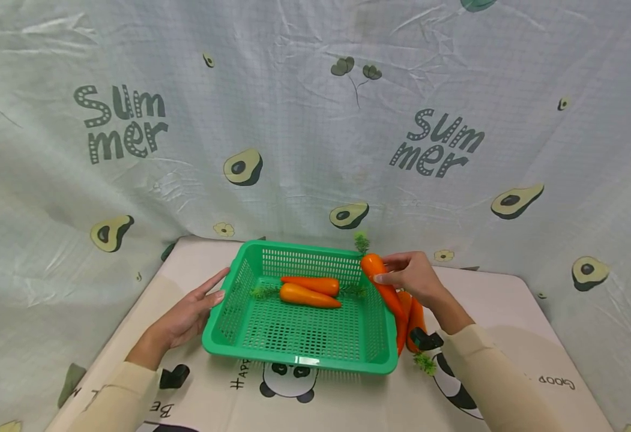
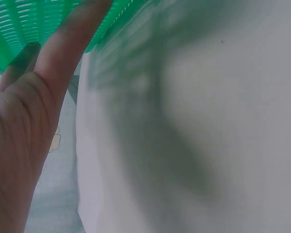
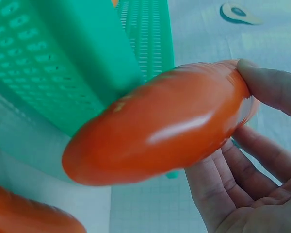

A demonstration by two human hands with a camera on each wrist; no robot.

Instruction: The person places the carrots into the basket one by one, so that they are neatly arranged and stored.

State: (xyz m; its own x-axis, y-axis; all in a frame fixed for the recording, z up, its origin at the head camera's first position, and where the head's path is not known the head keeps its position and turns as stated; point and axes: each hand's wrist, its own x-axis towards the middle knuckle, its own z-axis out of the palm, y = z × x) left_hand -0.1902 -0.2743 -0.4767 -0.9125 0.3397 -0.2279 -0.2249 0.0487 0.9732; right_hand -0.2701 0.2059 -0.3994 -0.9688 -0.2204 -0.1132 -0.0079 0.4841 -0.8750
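Note:
My right hand point(image 1: 415, 281) pinches an orange carrot point(image 1: 384, 288) with a green leafy top, thumb on one side and fingers on the other. The carrot slants over the right rim of a green plastic basket point(image 1: 304, 361), leaves pointing away and tapered tip toward me. In the right wrist view, this carrot point(image 3: 155, 131) overlaps the basket's side wall. My left hand point(image 1: 188, 318) rests against the basket's left side with its fingers fairly straight. Two carrots lie inside the basket, an upper carrot point(image 1: 315, 284) and a lower carrot point(image 1: 307, 296), their leafy tops facing opposite ways.
More carrots point(image 1: 416, 324) lie on the table just right of the basket, under my right wrist. The pale tablecloth point(image 1: 488, 360) carries panda prints and lettering. Behind it hangs a grey-white curtain point(image 1: 293, 120) printed with avocados and words.

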